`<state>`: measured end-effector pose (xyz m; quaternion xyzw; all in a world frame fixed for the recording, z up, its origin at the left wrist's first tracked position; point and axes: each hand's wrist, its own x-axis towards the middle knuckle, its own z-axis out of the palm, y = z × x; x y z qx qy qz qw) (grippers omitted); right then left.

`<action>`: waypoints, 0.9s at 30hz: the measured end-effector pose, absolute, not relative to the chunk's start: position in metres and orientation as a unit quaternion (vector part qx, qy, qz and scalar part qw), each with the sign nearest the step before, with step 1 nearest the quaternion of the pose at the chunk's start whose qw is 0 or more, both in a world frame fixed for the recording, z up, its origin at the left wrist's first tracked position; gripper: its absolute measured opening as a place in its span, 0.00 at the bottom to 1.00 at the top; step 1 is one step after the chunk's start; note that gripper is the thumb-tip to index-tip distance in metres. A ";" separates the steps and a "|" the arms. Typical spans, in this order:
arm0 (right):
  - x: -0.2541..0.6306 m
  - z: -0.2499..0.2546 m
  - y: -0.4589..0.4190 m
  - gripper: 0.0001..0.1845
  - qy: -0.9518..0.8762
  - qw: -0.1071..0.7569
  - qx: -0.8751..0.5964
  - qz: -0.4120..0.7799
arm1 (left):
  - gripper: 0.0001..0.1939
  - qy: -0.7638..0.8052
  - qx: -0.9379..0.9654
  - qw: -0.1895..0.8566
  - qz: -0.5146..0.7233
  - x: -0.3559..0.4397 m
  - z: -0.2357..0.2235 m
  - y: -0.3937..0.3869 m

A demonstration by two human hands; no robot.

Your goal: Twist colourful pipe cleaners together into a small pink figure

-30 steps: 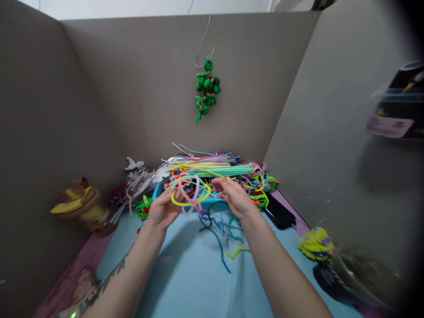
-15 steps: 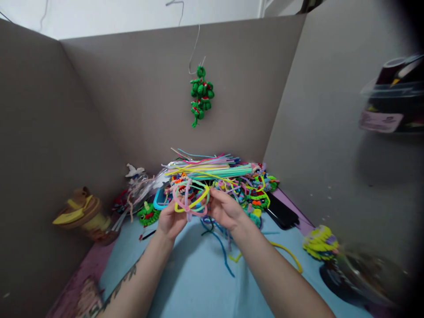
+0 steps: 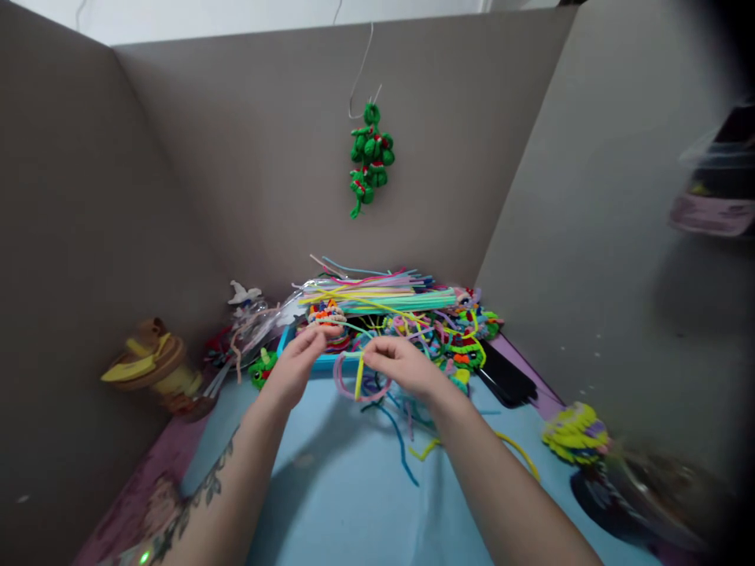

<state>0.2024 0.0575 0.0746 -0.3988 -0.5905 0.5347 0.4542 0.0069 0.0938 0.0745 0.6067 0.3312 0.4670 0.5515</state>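
A looped shape of fuzzy pipe cleaners [image 3: 359, 379], in yellow, pink-lilac and mint, hangs from the pinched thumb and fingers of my right hand [image 3: 404, 365]. Its rounded loops dangle below the fingertips. To the left, my left hand [image 3: 298, 362] is held apart from the loops, its fingers stretched toward them. A mint strand [image 3: 354, 325] runs from near those left fingertips toward my right hand; whether the left fingers touch it I cannot tell. Both hands hover over the blue table mat [image 3: 336, 487].
Behind my hands lie a bundle of pipe cleaners [image 3: 406, 300] and a blue tray [image 3: 333, 363] with colourful pieces. A black phone [image 3: 507, 379] is at right, near a yellow fuzzy piece [image 3: 575, 434]. A brown-lidded cup [image 3: 171, 373] stands left. Green figures [image 3: 371, 157] hang on the back panel.
My left hand has let go of the looped shape and drawn a little left, its fingers straightened. The shape has turned in my right hand. The view has shifted slightly.
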 end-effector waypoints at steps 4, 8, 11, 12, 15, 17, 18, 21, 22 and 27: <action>0.200 0.073 0.055 0.15 -0.688 0.374 -0.421 0.458 | 0.09 0.367 0.780 0.390 0.324 0.008 0.089 0.075; 0.199 0.068 0.056 0.14 -0.715 0.363 -0.431 0.413 | 0.09 0.371 0.824 0.313 0.293 0.012 0.086 0.071; 0.199 0.068 0.056 0.15 -0.710 0.374 -0.430 0.412 | 0.09 0.367 0.831 0.295 0.295 0.013 0.082 0.073; 0.198 0.067 0.056 0.15 -0.705 0.378 -0.430 0.419 | 0.09 0.367 0.833 0.284 0.299 0.013 0.082 0.074; 0.196 0.065 0.057 0.16 -0.691 0.384 -0.436 0.431 | 0.08 0.365 0.844 0.245 0.306 0.013 0.081 0.074; 0.194 0.064 0.057 0.16 -0.682 0.386 -0.438 0.441 | 0.08 0.360 0.852 0.235 0.298 0.014 0.081 0.073; 0.193 0.063 0.057 0.16 -0.675 0.389 -0.438 0.449 | 0.08 0.357 0.854 0.239 0.294 0.015 0.082 0.072; 0.191 0.062 0.057 0.14 -0.644 0.403 -0.427 0.491 | 0.08 0.352 0.847 0.273 0.289 0.016 0.084 0.071; 0.191 0.062 0.057 0.13 -0.631 0.407 -0.424 0.506 | 0.08 0.349 0.844 0.290 0.287 0.016 0.085 0.070; 0.188 0.060 0.057 0.07 -0.552 0.424 -0.396 0.598 | 0.09 0.327 0.812 0.415 0.250 0.013 0.087 0.072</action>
